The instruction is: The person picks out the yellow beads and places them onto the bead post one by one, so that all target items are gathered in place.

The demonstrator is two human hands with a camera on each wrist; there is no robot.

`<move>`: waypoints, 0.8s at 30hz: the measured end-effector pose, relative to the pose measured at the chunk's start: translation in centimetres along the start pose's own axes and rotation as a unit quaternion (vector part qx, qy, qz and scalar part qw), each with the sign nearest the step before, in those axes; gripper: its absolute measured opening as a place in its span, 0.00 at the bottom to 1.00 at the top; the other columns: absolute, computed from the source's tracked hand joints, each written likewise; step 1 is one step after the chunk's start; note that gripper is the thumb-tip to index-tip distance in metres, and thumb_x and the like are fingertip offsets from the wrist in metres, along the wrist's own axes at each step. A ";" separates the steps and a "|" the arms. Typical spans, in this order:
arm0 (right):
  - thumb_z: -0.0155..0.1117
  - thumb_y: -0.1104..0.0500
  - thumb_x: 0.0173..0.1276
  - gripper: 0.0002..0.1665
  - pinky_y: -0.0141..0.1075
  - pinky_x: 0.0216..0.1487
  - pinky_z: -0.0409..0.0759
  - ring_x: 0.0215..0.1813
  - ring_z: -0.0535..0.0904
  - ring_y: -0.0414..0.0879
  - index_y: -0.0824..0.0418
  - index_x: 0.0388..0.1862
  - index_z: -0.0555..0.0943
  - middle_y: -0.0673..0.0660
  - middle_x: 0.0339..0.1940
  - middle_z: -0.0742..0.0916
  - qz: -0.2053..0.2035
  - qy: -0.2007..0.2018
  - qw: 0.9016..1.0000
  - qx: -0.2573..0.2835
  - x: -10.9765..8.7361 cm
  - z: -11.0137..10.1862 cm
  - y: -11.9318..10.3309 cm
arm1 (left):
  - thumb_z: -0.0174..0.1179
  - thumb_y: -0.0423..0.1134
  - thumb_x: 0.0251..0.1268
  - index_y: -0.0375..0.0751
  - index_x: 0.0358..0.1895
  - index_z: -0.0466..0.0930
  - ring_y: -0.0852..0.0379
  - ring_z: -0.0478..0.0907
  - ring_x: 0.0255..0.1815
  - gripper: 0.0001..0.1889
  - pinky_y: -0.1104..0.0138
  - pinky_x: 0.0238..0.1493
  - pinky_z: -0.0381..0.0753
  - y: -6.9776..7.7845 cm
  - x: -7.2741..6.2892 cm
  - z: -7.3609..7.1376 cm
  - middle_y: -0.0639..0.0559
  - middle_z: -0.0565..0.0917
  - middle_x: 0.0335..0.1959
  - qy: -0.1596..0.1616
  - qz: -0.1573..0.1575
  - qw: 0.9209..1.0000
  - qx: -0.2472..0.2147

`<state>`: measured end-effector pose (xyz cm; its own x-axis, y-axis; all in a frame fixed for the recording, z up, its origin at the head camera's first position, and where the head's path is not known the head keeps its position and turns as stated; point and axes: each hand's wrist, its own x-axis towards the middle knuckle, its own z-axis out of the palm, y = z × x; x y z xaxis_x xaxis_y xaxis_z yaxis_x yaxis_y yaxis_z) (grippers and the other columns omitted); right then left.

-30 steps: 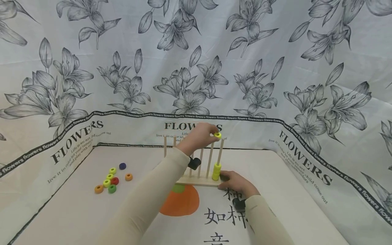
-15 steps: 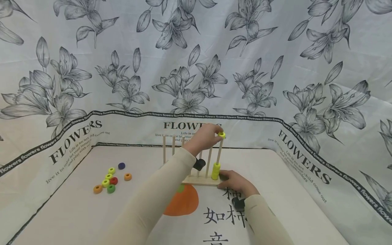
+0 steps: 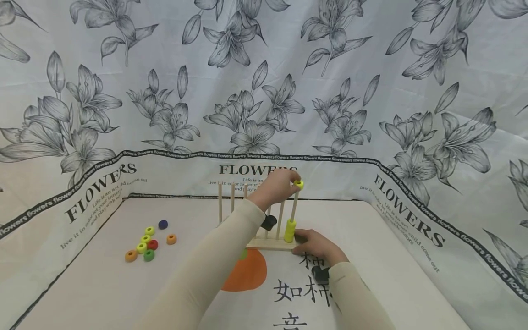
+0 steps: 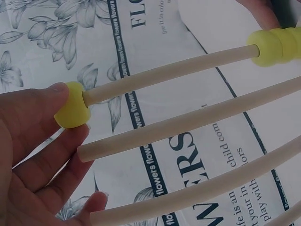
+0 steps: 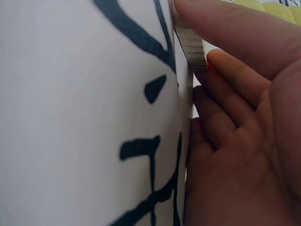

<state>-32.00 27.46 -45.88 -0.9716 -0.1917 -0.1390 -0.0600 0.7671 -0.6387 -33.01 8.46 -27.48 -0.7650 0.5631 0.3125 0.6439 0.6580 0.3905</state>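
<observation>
A wooden peg abacus stands on the table with a row of upright rods. My left hand pinches a yellow bead between thumb and finger, right at the tip of the rightmost rod; the rod's end meets the bead's hole. Lower on that same rod sits a stack of yellow beads. At the base's right end, my right hand grips the wood, thumb in front and fingers behind, as the right wrist view shows. My left forearm hides part of the base and some rods.
Loose beads lie on the left of the table: several yellow beads, a red bead, a green bead, a blue bead and orange beads. A flower-printed curtain hangs behind and at both sides.
My left hand has carried the yellow bead slightly right, onto the tip of the rightmost rod, then a little lower. The right hand keeps its place at the base.
</observation>
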 end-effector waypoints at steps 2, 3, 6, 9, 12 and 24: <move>0.75 0.48 0.53 0.42 0.63 0.72 0.58 0.73 0.65 0.59 0.47 0.68 0.73 0.55 0.70 0.75 -0.002 0.000 1.000 -0.001 0.0 0.0 -0.1 | 0.59 0.42 0.69 0.42 0.58 0.78 0.55 0.80 0.52 0.17 0.67 0.52 0.81 0.0 -0.1 0.0 0.49 0.83 0.54 -0.003 -0.003 1.000 0.001; 0.75 0.47 0.53 0.42 0.63 0.72 0.58 0.73 0.66 0.59 0.47 0.68 0.73 0.56 0.70 0.75 -0.004 -0.001 1.000 -0.002 0.0 0.0 -0.1 | 0.59 0.42 0.69 0.42 0.58 0.78 0.55 0.80 0.52 0.18 0.66 0.52 0.81 -0.1 -0.1 0.0 0.49 0.83 0.54 -0.006 -0.005 1.000 0.001; 0.75 0.47 0.53 0.42 0.63 0.72 0.58 0.73 0.66 0.59 0.47 0.68 0.73 0.55 0.70 0.75 -0.003 -0.002 1.000 -0.003 0.1 0.1 -0.1 | 0.59 0.42 0.69 0.43 0.60 0.78 0.54 0.80 0.54 0.18 0.65 0.54 0.81 -0.1 -0.2 0.0 0.49 0.82 0.55 -0.014 -0.009 1.000 0.003; 0.75 0.47 0.53 0.42 0.63 0.72 0.58 0.73 0.66 0.59 0.47 0.68 0.73 0.55 0.70 0.75 -0.004 -0.003 1.000 -0.005 0.1 0.1 -0.1 | 0.58 0.43 0.70 0.43 0.61 0.76 0.53 0.79 0.57 0.19 0.64 0.56 0.80 -0.3 -0.3 0.0 0.48 0.82 0.57 -0.021 -0.009 1.000 0.008; 0.75 0.46 0.53 0.42 0.63 0.72 0.58 0.72 0.67 0.58 0.46 0.68 0.73 0.54 0.70 0.75 -0.001 -0.002 1.000 -0.007 0.2 0.0 -0.1 | 0.57 0.44 0.70 0.44 0.62 0.76 0.53 0.78 0.58 0.20 0.63 0.59 0.79 -0.5 -0.3 0.0 0.48 0.81 0.58 -0.021 -0.006 1.000 0.013; 0.75 0.46 0.53 0.42 0.63 0.72 0.57 0.73 0.66 0.58 0.45 0.68 0.73 0.53 0.70 0.75 0.001 -0.004 1.000 -0.009 0.5 0.1 0.2 | 0.57 0.43 0.71 0.43 0.62 0.76 0.52 0.78 0.58 0.19 0.62 0.58 0.79 -1.1 -0.9 -0.6 0.47 0.81 0.58 -0.013 -0.006 1.000 -0.003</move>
<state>-32.47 27.49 -46.15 -0.9698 -0.1949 -0.1468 -0.0617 0.7779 -0.6253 -33.06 6.94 -27.70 -0.7722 0.5675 0.2858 0.6343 0.6620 0.3992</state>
